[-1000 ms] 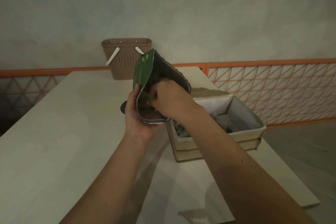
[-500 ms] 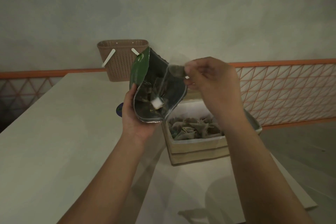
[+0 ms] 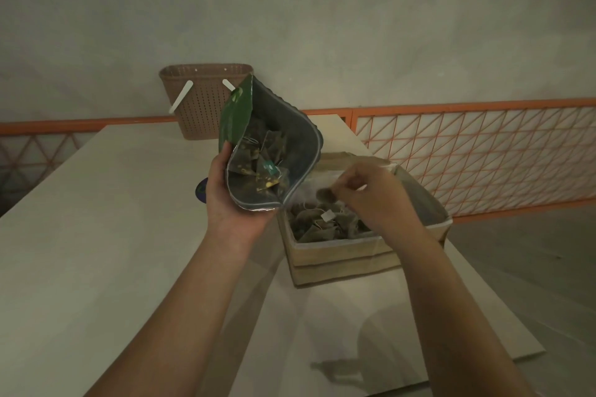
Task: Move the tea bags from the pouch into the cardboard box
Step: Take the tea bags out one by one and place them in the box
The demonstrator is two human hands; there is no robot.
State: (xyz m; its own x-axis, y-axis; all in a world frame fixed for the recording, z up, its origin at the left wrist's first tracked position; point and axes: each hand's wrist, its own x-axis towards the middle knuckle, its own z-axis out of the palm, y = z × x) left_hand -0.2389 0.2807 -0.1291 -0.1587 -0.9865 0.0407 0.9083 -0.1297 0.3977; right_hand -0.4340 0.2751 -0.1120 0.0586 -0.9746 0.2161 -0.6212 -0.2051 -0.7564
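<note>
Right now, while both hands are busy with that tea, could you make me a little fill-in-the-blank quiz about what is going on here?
1. The left hand grips the green ____, its mouth open toward the camera.
2. The right hand is above the open cardboard ____, pinching a blurred tea bag.
3. At the table's far edge stands a brown perforated ____.
4. The pouch is not empty: it has ____ inside.

Missing words: pouch; box; basket; tea bags

A big pale counter (image 3: 96,267) holds the things. A cardboard box (image 3: 342,259) sits on it near the right side. A brown basket (image 3: 201,106) with holes stands at the far end. A small dark round thing (image 3: 200,192) lies between them.
</note>
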